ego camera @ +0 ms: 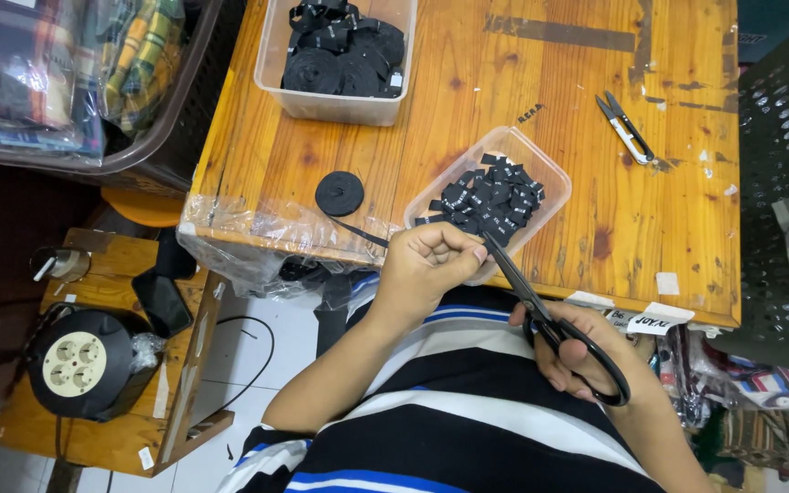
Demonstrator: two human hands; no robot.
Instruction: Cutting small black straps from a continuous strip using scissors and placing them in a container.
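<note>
My left hand (426, 265) pinches the end of a black label ribbon (358, 230) at the table's front edge. The ribbon runs back to a small black roll (340, 193) lying flat on the wooden table (468, 100). My right hand (577, 351) grips large black-handled scissors (541, 310), their blades pointing up towards my left fingers and the ribbon end. Just beyond my left hand sits a clear plastic tub (550, 173) holding several cut black labels (490, 199).
A second clear tub (335, 105) of black ribbon rolls stands at the table's far side. Small thread snips (625, 128) lie to the right. A dark basket of folded cloth (75, 73) is at left; a cable reel (79, 362) rests on a low stool.
</note>
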